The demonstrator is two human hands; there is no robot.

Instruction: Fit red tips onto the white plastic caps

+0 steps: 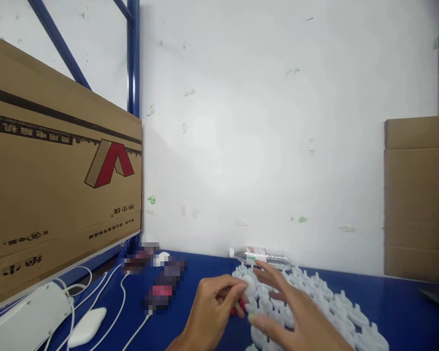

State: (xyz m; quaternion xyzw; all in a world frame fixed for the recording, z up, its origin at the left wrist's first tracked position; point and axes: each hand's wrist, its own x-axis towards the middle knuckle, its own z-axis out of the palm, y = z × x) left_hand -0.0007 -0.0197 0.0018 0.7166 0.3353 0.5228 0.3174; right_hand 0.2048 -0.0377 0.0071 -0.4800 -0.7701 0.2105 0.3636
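My left hand point(214, 307) is curled at the bottom centre, its fingers closed around a small red thing point(237, 308) that I cannot make out. My right hand point(290, 312) hovers just right of it with fingers spread, over several white round plastic parts point(329, 304) laid out in rows on the blue tabletop point(398, 302). The fingertips reach toward the parts nearest the left hand.
A clear plastic bottle point(259, 256) lies on its side by the white wall. A large cardboard box point(58, 185) stands at the left, with white cables point(109, 292), a white power strip point(25, 319) and a white oval device point(87, 325) below it. Flat cardboard point(412, 195) leans at the right.
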